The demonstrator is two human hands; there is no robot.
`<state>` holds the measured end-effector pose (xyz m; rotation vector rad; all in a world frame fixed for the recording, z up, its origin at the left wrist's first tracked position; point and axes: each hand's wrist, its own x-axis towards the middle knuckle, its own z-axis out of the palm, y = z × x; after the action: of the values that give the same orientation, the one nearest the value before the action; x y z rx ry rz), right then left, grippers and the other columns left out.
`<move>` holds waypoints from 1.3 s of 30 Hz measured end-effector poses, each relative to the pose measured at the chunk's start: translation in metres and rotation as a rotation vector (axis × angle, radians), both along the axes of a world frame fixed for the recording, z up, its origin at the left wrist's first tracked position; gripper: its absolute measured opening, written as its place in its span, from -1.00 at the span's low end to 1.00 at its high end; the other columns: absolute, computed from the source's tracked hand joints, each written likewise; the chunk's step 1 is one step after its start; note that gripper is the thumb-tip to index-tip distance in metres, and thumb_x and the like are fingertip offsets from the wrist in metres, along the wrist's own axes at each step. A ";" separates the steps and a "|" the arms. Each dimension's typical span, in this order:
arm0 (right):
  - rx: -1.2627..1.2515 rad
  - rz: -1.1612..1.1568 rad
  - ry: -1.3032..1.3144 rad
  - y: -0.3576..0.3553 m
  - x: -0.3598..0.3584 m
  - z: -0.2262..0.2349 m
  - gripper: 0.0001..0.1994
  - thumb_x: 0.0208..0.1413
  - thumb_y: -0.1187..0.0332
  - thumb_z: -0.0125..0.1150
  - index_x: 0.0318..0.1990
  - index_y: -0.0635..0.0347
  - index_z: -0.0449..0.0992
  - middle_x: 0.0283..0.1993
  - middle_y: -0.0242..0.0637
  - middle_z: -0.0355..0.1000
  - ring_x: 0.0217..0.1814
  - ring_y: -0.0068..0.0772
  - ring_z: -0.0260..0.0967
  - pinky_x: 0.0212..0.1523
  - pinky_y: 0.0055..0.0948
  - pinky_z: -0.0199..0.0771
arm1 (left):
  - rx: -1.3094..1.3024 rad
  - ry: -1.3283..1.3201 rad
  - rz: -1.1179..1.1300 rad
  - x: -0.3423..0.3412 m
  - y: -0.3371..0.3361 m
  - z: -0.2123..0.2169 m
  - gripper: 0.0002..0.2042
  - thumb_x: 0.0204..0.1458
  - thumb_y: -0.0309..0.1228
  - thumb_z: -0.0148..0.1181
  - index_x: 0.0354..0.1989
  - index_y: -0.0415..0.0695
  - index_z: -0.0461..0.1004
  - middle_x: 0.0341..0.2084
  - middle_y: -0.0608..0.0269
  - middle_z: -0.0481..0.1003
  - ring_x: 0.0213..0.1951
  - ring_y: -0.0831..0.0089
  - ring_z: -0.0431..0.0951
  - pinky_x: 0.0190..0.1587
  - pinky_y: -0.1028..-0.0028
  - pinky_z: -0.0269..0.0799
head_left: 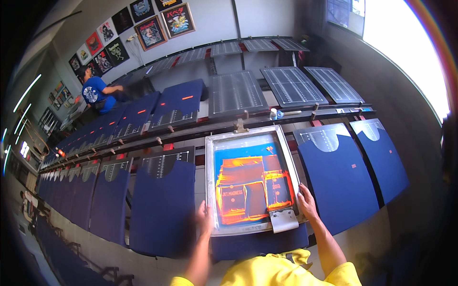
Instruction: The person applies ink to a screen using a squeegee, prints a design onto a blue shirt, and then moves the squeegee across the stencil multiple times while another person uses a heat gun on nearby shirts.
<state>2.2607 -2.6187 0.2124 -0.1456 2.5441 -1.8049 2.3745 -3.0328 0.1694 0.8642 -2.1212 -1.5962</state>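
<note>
Screen: here it is, the framed screen (pixel 248 180) squarely between the two sets of fingers, its greater part reaching out beyond them.
Long axis: it runs away from the person, far end leaning a little left, near end just nearer than the right fingertips.
Right hand: the right hand (pixel 307 202) is on the right rim, fingers close together and pinching the frame's edge.
Left hand: the left hand (pixel 205 219) is at the left rim, low down, and blurred; whether its fingers pinch or only rest there, I cannot tell.
Ink: orange ink (pixel 241 162) streaks the mesh between the hands, most of it beyond the fingertips.
Plate: a bent metal plate (pixel 285 220) sits on the near rim, just left of the right fingers.
Rail: well beyond both sets of fingers, a dark rail (pixel 219 127) crosses, with a small jar (pixel 273 114) on it.
Shirts: one navy shirt (pixel 164 205) lies left of the left fingers, another navy shirt (pixel 341 176) right of the right.
Hidden: the screen covers most of the navy cloth (pixel 262 244) under it; the fingers' undersides are out of sight.
Cut off: the yellow sleeves (pixel 344 275) run out at the lower edge.
Hard to read: whether the screen lies flat or slightly raised, I cannot tell.
Far left: a co-worker in blue (pixel 98 93), well beyond the left fingers.
</note>
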 end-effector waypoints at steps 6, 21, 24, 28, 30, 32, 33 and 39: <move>0.710 0.444 0.280 -0.015 0.054 0.086 -0.34 0.09 0.03 0.34 0.28 0.17 0.36 0.42 -0.02 0.18 0.52 0.06 0.01 0.47 -0.07 0.08 | 0.115 0.240 -0.204 0.044 0.056 0.078 -0.69 0.34 -0.32 -0.06 -0.07 -0.34 0.51 -0.16 0.09 0.58 -0.04 0.39 0.56 0.02 0.44 0.45; 1.062 0.657 0.415 -0.043 0.025 0.111 -0.55 -0.19 0.32 0.47 -0.05 0.07 0.53 -0.12 -0.40 0.47 0.05 -0.32 0.40 0.04 -0.22 0.38 | 1.187 -0.234 -0.647 0.058 0.175 0.028 -0.53 0.41 -0.04 -0.24 0.01 -0.21 0.45 -0.31 0.11 0.61 -0.51 0.55 0.56 -0.63 0.64 0.24; 0.937 0.569 0.498 -0.039 0.008 0.102 -0.65 -0.26 0.33 0.47 -0.21 0.02 0.56 -0.28 -0.43 0.49 -0.14 -0.31 0.47 -0.10 -0.27 0.39 | 1.020 -0.201 -0.577 0.066 0.187 0.028 -0.53 0.41 -0.04 -0.24 -0.19 -0.20 0.46 -0.54 0.26 0.52 -0.63 0.60 0.44 -0.64 0.62 0.23; 0.874 0.484 0.562 -0.052 -0.042 0.083 -0.68 -0.27 0.35 0.45 -0.26 0.01 0.56 -0.34 -0.40 0.49 -0.20 -0.28 0.47 -0.18 -0.22 0.37 | 0.854 -0.171 -0.499 0.069 0.196 0.039 -0.60 0.41 -0.12 -0.17 -0.32 -0.19 0.42 -0.68 0.36 0.36 -0.68 0.64 0.29 -0.64 0.60 0.22; 0.868 0.466 0.580 -0.064 -0.070 0.080 -0.69 -0.27 0.36 0.45 -0.27 0.02 0.55 -0.35 -0.39 0.48 -0.19 -0.27 0.47 -0.17 -0.21 0.37 | 0.803 -0.136 -0.497 0.070 0.196 0.040 -0.61 0.41 -0.15 -0.17 -0.34 -0.18 0.40 -0.69 0.38 0.33 -0.69 0.66 0.26 -0.65 0.59 0.20; 0.867 0.456 0.577 -0.073 -0.097 0.075 -0.70 -0.24 0.36 0.43 -0.25 0.02 0.56 -0.34 -0.39 0.48 -0.15 -0.26 0.47 -0.14 -0.19 0.37 | 0.770 -0.134 -0.503 0.070 0.197 0.039 -0.61 0.41 -0.13 -0.17 -0.35 -0.17 0.39 -0.69 0.39 0.33 -0.70 0.66 0.27 -0.64 0.60 0.20; 0.892 0.458 0.575 -0.079 -0.108 0.079 -0.74 -0.22 0.38 0.35 -0.26 0.04 0.59 -0.32 -0.38 0.55 -0.17 -0.25 0.52 -0.10 -0.22 0.41 | 0.753 -0.134 -0.505 0.069 0.197 0.039 -0.60 0.41 -0.11 -0.16 -0.35 -0.16 0.39 -0.69 0.39 0.32 -0.70 0.66 0.28 -0.64 0.60 0.20; 0.993 0.496 0.489 -0.084 -0.134 0.076 -0.79 -0.21 0.35 0.32 -0.31 0.02 0.61 -0.33 -0.38 0.55 -0.19 -0.23 0.50 -0.11 -0.19 0.36 | 0.693 -0.145 -0.496 0.068 0.199 0.039 -0.61 0.41 -0.12 -0.16 -0.35 -0.16 0.38 -0.69 0.40 0.31 -0.70 0.66 0.27 -0.64 0.61 0.20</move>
<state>2.1262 -2.7022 0.2886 -1.1375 2.9665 -0.2613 2.4428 -2.8336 0.2089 0.6700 -1.9785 -2.6914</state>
